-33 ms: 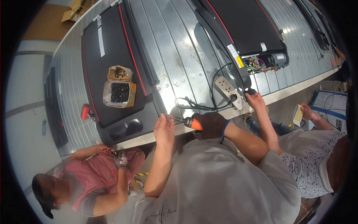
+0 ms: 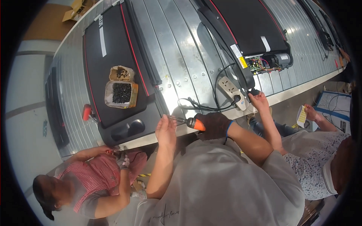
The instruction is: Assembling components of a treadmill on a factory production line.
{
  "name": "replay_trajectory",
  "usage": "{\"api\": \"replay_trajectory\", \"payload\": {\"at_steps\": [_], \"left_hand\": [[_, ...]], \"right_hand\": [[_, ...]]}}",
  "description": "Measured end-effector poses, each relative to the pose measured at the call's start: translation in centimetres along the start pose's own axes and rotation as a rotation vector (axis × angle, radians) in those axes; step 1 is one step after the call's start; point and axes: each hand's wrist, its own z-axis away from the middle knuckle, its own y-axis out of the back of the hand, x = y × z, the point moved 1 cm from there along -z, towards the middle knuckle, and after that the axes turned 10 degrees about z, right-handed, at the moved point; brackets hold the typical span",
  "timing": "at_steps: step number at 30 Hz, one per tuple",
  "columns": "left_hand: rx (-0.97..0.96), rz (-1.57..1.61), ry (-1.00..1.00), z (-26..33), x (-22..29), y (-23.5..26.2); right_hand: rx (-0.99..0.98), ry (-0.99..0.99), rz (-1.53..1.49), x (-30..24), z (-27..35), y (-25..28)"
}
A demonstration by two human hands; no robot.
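Metal-slatted table [image 2: 177,37], black panel [image 2: 115,49] left. Gloved right hand [image 2: 215,126] wraps my orange screwdriver [image 2: 196,124] by the near edge; bare left hand [image 2: 166,130] at its tip, pinching or not, I cannot tell.

Slatted metal worktop [image 2: 166,37] and surroundings

White power strip [image 2: 227,87] near front edge, black plug [image 2: 236,98] seated in near end. Black cable [image 2: 203,108] looped just beside. Farther right: black treadmill [image 2: 249,26], red lines along both sides, near end uncovered. Circuit board [image 2: 256,66], coloured wires [image 2: 265,62], cylindrical motor [image 2: 281,59] exposed there. Worktop's left part: red cylindrical object [image 2: 86,112], kind unclear. Upper left, past the edge: open cardboard box [image 2: 77,9].
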Motion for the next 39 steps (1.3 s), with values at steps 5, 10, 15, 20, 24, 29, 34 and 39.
{"api": "replay_trajectory", "payload": {"at_steps": [5, 10, 15, 20, 24, 29, 34, 39], "left_hand": [[-0.266, -0.398, -0.299, -0.1, 0.5, 1.6], [-0.361, -0.135, -0.141, -3.3, -1.5, 1.7], [0.033, 0.331, 0.156, -12.1, -5.1, 2.5], [0.327, 0.29, 0.095, -16.4, -5.8, 2.9], [0.319, 0.386, 0.13, -17.0, -5.6, 2.7], [0.253, 0.419, 0.129, -16.9, -5.3, 3.9], [0.21, 0.41, 0.113, -16.8, -5.1, 4.6], [0.238, 0.394, 0.104, -15.0, -3.6, 1.8]], "right_hand": [[-0.151, 0.139, -0.212, 2.4, -0.9, 0.1], [-0.183, 0.339, -0.375, 4.9, -3.9, 0.0], [0.026, 0.003, 0.292, 4.3, -11.8, 2.4], [0.065, 0.029, 0.386, 5.5, -18.9, 1.5], [0.037, 0.066, 0.35, 5.8, -19.7, 2.8], [0.014, 0.084, 0.316, 6.6, -21.2, 3.3], [0.006, 0.156, 0.329, 6.8, -21.6, 4.1], [0.022, 0.199, 0.342, 7.5, -22.1, 4.0]]}}
